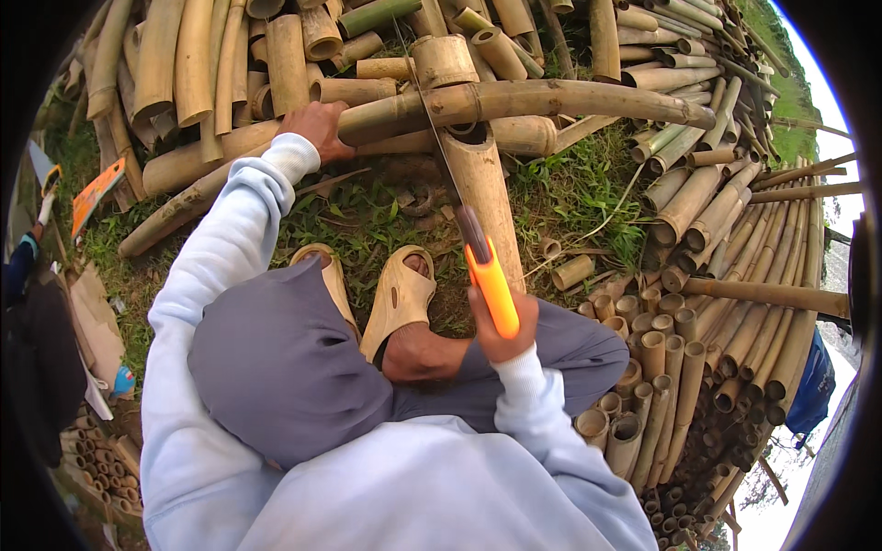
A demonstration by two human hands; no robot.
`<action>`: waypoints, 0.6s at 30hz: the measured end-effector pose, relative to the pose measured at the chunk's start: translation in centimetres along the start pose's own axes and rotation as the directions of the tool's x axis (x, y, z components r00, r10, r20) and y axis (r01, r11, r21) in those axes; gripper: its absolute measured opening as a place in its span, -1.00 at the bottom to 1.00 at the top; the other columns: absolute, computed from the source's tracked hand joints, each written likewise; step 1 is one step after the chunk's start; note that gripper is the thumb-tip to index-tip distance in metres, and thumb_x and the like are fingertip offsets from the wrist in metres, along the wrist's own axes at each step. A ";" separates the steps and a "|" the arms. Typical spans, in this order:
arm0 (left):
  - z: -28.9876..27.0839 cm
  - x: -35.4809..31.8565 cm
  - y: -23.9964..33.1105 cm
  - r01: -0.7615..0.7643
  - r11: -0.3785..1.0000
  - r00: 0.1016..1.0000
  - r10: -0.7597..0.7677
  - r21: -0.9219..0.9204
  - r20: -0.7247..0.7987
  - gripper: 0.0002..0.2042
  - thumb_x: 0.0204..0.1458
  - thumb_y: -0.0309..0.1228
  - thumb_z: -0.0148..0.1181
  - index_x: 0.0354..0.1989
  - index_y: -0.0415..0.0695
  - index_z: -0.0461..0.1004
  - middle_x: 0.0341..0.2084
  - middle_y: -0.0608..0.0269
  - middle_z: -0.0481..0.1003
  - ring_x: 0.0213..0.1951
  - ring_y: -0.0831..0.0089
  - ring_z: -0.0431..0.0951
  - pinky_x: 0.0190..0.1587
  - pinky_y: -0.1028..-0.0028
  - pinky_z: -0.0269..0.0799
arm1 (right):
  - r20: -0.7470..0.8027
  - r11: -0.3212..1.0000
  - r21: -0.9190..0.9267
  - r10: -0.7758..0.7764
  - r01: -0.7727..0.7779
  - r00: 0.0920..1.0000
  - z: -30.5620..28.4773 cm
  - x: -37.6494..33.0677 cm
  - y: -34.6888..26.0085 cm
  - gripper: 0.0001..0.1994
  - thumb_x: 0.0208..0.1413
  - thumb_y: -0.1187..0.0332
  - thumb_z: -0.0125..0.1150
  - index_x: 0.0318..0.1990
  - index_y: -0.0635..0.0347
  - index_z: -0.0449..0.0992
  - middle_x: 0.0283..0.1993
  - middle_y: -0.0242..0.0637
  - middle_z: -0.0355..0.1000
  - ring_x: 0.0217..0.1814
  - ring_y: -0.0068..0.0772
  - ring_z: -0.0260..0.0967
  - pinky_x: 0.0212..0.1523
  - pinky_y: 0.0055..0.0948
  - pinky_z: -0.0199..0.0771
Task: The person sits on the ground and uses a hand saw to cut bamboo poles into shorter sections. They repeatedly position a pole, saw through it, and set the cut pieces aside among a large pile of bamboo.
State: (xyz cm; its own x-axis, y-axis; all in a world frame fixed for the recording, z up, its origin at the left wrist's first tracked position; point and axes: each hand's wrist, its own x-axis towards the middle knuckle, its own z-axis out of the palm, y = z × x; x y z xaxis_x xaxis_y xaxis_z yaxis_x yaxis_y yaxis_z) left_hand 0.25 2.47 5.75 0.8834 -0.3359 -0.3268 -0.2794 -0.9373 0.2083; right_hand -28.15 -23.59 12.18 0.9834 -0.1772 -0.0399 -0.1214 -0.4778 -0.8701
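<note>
My right hand (505, 321) is wrapped round the orange handle of a hand saw (446, 170). The long, narrow blade points away from me and crosses a bamboo pole (588, 99) lying from left to right. At the pole's left end, my left hand (317, 131) grips the bamboo close to its open cut end, with some fingers hidden. Beneath the pole, a thicker bamboo piece (490, 202) slopes toward me; its hollow upper end sits right by the blade. Whether the teeth have entered the pole I cannot tell.
Cut bamboo lengths (285, 64) are heaped at the far side. More short tubes (652, 349) and long poles stack up on the right. My sandalled feet (401, 298) rest on grass below the pole. At far left, a person's arm (39, 230) appears near an orange-and-white saw (96, 195).
</note>
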 end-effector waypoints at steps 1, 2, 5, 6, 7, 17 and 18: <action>-0.3 0.2 0.6 -0.014 1.000 1.000 0.014 -0.008 0.005 -0.35 -0.21 -0.09 0.46 0.14 -0.01 0.52 -0.14 -0.11 0.63 -0.04 -0.06 0.62 0.09 0.08 0.52 | 0.000 0.999 0.033 0.037 -0.037 0.999 1.3 3.5 0.3 -0.82 0.18 0.45 0.32 -0.44 0.33 0.51 -0.64 -0.19 0.40 -0.64 -0.32 0.35 -0.56 -0.36 0.29; -0.4 0.3 0.7 -0.027 0.999 0.999 0.026 -0.020 -0.021 -0.34 -0.22 -0.09 0.46 0.15 -0.02 0.52 -0.13 -0.12 0.62 -0.04 -0.05 0.62 0.09 0.08 0.51 | -0.015 0.993 0.114 0.038 -0.036 0.999 2.2 4.8 0.6 -0.83 0.17 0.43 0.34 -0.39 0.33 0.53 -0.62 -0.17 0.40 -0.64 -0.35 0.33 -0.54 -0.37 0.31; -1.1 0.3 -0.1 0.000 1.000 0.999 0.001 0.020 -0.043 -0.32 -0.26 -0.09 0.47 0.15 -0.03 0.53 -0.13 -0.11 0.63 -0.04 -0.05 0.62 0.10 0.08 0.51 | -0.015 0.995 0.098 0.002 -0.001 1.000 2.8 4.3 -0.1 -0.87 0.18 0.44 0.34 -0.32 0.32 0.55 -0.57 -0.16 0.43 -0.61 -0.28 0.39 -0.51 -0.35 0.36; -1.0 0.0 -0.6 -0.009 1.000 1.000 0.009 0.021 -0.017 -0.30 -0.27 -0.08 0.47 0.15 -0.03 0.53 -0.13 -0.10 0.63 -0.04 -0.05 0.62 0.10 0.09 0.51 | -0.023 0.997 0.070 -0.015 0.017 1.000 2.5 2.8 -1.5 -0.89 0.17 0.45 0.34 -0.30 0.32 0.56 -0.56 -0.16 0.44 -0.59 -0.26 0.41 -0.50 -0.34 0.38; -0.6 -0.6 -1.1 -0.017 1.000 1.000 0.017 0.017 0.014 -0.29 -0.28 -0.08 0.47 0.16 -0.04 0.53 -0.13 -0.09 0.63 -0.04 -0.05 0.62 0.10 0.10 0.51 | -0.026 0.999 0.038 -0.028 0.029 0.999 2.0 0.7 -2.7 -0.89 0.16 0.45 0.34 -0.27 0.31 0.57 -0.54 -0.16 0.45 -0.58 -0.23 0.43 -0.49 -0.34 0.40; -1.1 -0.2 -0.3 0.002 1.000 1.000 -0.001 -0.030 0.017 -0.33 -0.20 -0.08 0.46 0.14 -0.10 0.52 -0.13 -0.10 0.63 -0.03 -0.06 0.62 0.11 0.10 0.53 | 0.036 0.992 0.060 0.112 -0.114 0.993 1.5 3.2 -1.3 -0.92 0.15 0.49 0.30 -0.30 0.33 0.56 -0.56 -0.13 0.47 -0.55 -0.29 0.50 -0.48 -0.36 0.41; -1.3 0.0 -0.3 0.000 0.999 1.000 0.000 -0.033 0.019 -0.32 -0.21 -0.08 0.46 0.15 -0.09 0.51 -0.14 -0.10 0.63 -0.02 -0.05 0.62 0.12 0.11 0.52 | 0.005 0.997 0.066 0.044 -0.044 0.999 2.4 3.2 -1.5 -0.91 0.18 0.49 0.31 -0.26 0.36 0.57 -0.57 -0.25 0.43 -0.55 -0.46 0.38 -0.49 -0.43 0.36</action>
State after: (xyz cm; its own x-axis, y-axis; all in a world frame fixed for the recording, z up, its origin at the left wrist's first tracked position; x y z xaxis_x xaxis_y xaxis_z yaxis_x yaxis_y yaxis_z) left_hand 0.80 2.90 6.89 0.8760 -0.3380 -0.3442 -0.2666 -0.9338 0.2385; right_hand -24.51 -21.37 12.18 0.9778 -0.1937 -0.0804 -0.1554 -0.4116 -0.8980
